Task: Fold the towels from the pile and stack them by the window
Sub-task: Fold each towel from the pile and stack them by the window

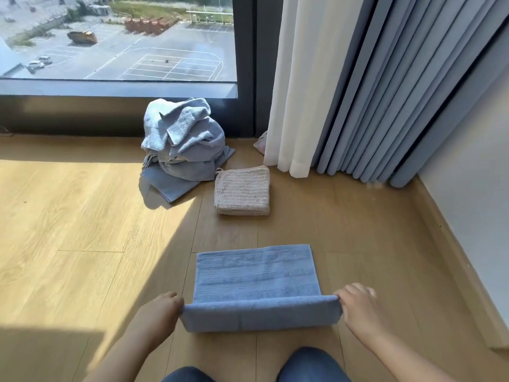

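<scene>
A blue towel (256,279) lies flat on the wooden floor in front of me, its near edge lifted off the floor. My left hand (162,310) pinches the near left corner and my right hand (358,304) pinches the near right corner. A heap of unfolded blue towels (184,144) sits against the window (118,40). Beside the heap, to its right, rests a folded beige towel (242,191).
White and blue curtains (371,86) hang at the right, down to the floor. A pale wall with a wooden skirting board (454,257) runs along the right side. My knees (311,365) show at the bottom edge. Sunlight falls on the floor (68,230) at the left.
</scene>
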Tool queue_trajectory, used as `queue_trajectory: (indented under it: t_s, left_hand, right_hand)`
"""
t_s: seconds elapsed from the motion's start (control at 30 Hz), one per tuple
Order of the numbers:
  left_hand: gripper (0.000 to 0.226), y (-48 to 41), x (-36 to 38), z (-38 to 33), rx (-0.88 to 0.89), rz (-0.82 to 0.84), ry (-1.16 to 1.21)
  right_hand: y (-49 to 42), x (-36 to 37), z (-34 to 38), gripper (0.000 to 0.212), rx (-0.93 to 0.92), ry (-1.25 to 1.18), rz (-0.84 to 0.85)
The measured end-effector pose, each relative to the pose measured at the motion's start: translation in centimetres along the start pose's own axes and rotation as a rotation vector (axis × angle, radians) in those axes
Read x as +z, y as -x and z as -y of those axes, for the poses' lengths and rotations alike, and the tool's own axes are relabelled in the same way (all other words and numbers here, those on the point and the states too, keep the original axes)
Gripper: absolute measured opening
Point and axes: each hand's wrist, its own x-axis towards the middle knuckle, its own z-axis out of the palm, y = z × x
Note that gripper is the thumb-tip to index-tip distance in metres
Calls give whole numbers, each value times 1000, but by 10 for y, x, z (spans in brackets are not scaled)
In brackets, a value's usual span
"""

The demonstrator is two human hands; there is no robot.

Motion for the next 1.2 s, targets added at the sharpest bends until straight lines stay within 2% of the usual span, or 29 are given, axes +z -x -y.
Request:
queue_trajectory:
  t_s: [0.07,0.13,0.33,0.6,0.93,1.03,1.1,1.2]
  left_hand:
    - [16,-13,-2,-1,-29,1,16]
    - [13,-28,-4,0,-46,11,21]
    - [24,-82,-16,3,-71,13,9]
    - [25,-130,-9,4,-135,-1,95]
    - [29,-156,5,8,-199,29,117]
    - [41,-158,11,7,-219,6,137]
    - [51,-156,14,2,-194,-28,82]
    - [55,-148,24,-17,-96,-63,49]
  right_hand:
    - [-12,7,-2,40,54,-24,69]
    - [-28,11,-1,31,105,-93,127]
    - [-88,14,5,35,212,-102,234]
    - [-137,36,8,37,395,-338,287]
    - [-172,52,9,37,386,-380,307]
    - [-171,58,11,43,426,-308,297]
    - [-165,59,17,46,423,-232,286]
    - [-148,64,36,52,318,-191,301]
